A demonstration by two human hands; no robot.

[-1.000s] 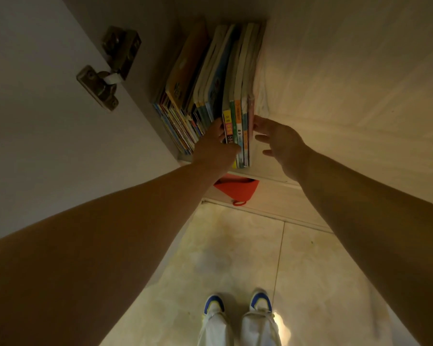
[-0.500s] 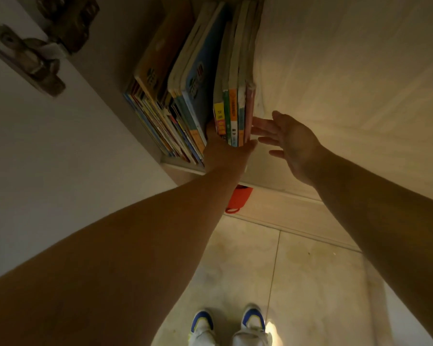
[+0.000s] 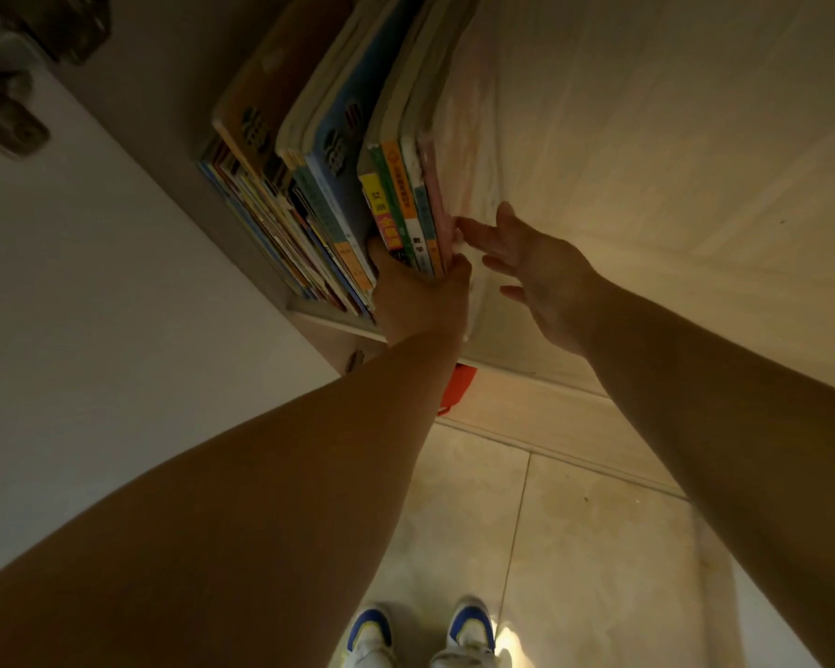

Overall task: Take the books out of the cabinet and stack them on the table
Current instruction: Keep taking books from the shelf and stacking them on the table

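I see my left hand [image 3: 418, 294] holding the bottom of a small bunch of thin, bright books [image 3: 408, 204] with yellow, green, orange and pink spines. The thumb is tucked in on one side of the bunch and the fingers wrap round the pink side. A second ago this hand was only touching the spines. Now it has pushed in deeper and closed round them, and a dark gap has opened between this bunch and the bigger row of leaning books [image 3: 280, 185] beside it. I think that means the bunch is picked out and ready to slide off the pale wooden cabinet shelf [image 3: 338, 323].

My right hand [image 3: 533, 272] is spread wide and holds nothing. It has moved closer, and its fingertips [image 3: 466, 226] now sit right at the pink book, touching it or almost. I cannot tell which. I think it is there to steady that side.

All the books are in the cabinet, standing tight against the pale wooden cabinet wall [image 3: 647, 137]. None have come out yet, and I cannot see the table from here. So the job is near its start for this bunch.

Next I would pull the bunch out and let the right hand catch it. The leaning books may flop into the gap.
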